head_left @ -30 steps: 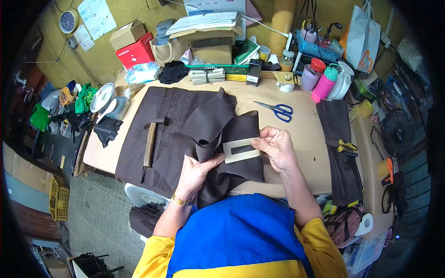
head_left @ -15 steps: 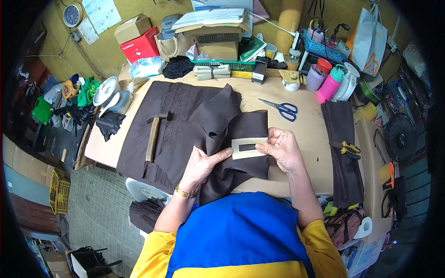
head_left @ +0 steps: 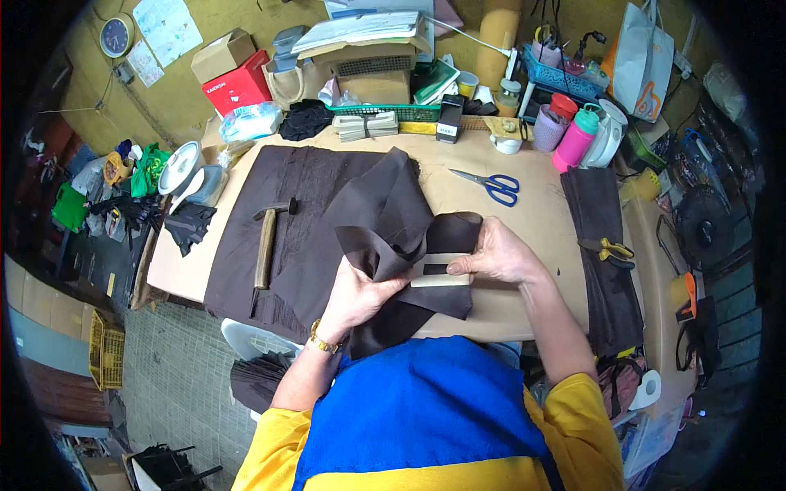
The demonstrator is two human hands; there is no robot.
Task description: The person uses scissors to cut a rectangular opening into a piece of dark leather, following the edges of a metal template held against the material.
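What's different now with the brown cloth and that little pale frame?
The top edge of the brown cloth behind the pale frame has curled over, and the frame has moved a little to the right since the first picture. Nothing was let go: the left hand and right hand still hold on. The hammer and scissors stayed put.

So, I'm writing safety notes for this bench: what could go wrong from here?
The cream frame might slip or bend, since the right hand pinches its end and the rumpled fabric by the left hand is loose. The hammer could shift if the dark cloth beneath it is tugged. The scissors lie bare on the table beyond the right hand, so a careless reach might meet the tip.
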